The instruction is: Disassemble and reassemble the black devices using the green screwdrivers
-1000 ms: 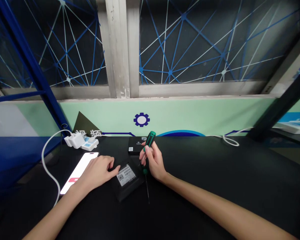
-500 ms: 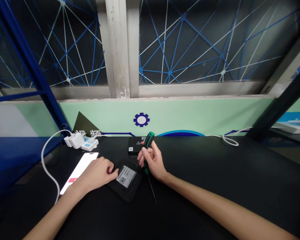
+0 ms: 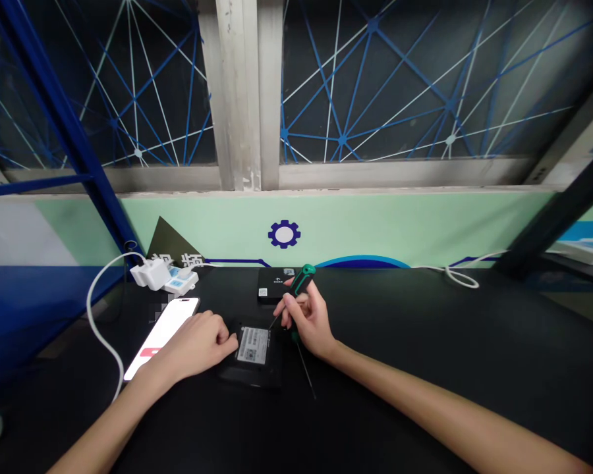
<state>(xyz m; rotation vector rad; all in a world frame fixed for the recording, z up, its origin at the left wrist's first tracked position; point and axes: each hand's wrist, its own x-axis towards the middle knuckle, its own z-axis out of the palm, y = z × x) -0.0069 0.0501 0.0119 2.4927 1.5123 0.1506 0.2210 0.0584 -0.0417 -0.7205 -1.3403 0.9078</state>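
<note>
Head view: a black case (image 3: pixel 252 352) lies in the middle of the black table (image 3: pixel 425 355), and all places here are told from it. Far to the left of the case, a white cord (image 3: pixel 96 329) loops down from a white charger (image 3: pixel 151 274), which is plugged into a white power strip (image 3: pixel 180 282) up and to the left of the case. Nearer the case on its left, a phone (image 3: pixel 161 339) lies with its screen lit. Between the phone and the case, the left hand (image 3: pixel 192 345) is laid down, loosely curled, with its fingertips (image 3: pixel 232 341) touching the left edge of the case. No firm grip is seen. The case has been turned since a moment ago, so that its white label now sits square and faces up. Whether anything is inside the case cannot be seen. Behind the case is a black box (image 3: pixel 271 284), shut, with a small label on it. To the right of the case, the right hand (image 3: pixel 309 316) is closed on a green and black screwdriver (image 3: pixel 301 280), held just above the case and not seen touching it. A thin dark shaft (image 3: pixel 305 372) runs down past the case. Far to the right, another white cord (image 3: pixel 457 276) lies in a small loop.
</note>
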